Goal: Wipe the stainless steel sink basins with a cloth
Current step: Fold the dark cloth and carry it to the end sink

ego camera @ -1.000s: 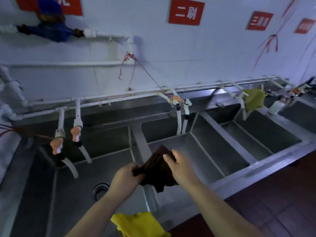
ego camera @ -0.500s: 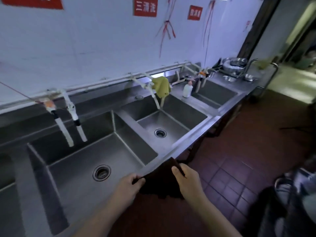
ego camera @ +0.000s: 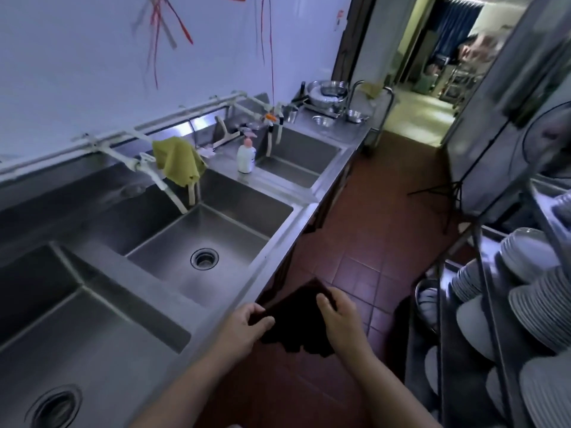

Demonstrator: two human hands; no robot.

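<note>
**Both hands holding a dark cloth beyond the front edge of the sink bench**

Left hand (ego camera: 247,324): fingers curled, thumb on top, pinching the left edge of the cloth (ego camera: 296,322). Right hand (ego camera: 341,316): fingers bent over the cloth's right edge, thumb laid on its upper face. The cloth is dark brown, spread between the two hands and hanging slack below them; it is over the red tiled floor (ego camera: 355,236), just off the front edge of the bench (ego camera: 216,310), not touching any basin. Near basin (ego camera: 92,350): lower left, drain at its floor. Middle basin (ego camera: 197,242): round drain at centre, two taps above its back edge, a yellow-green rag (ego camera: 177,160) draped over them. Far basin (ego camera: 296,156): at the bench's far end, with a soap bottle (ego camera: 246,156) standing on the divider beside it. Stacked plates (ego camera: 531,291) fill a rack on the right.
</note>
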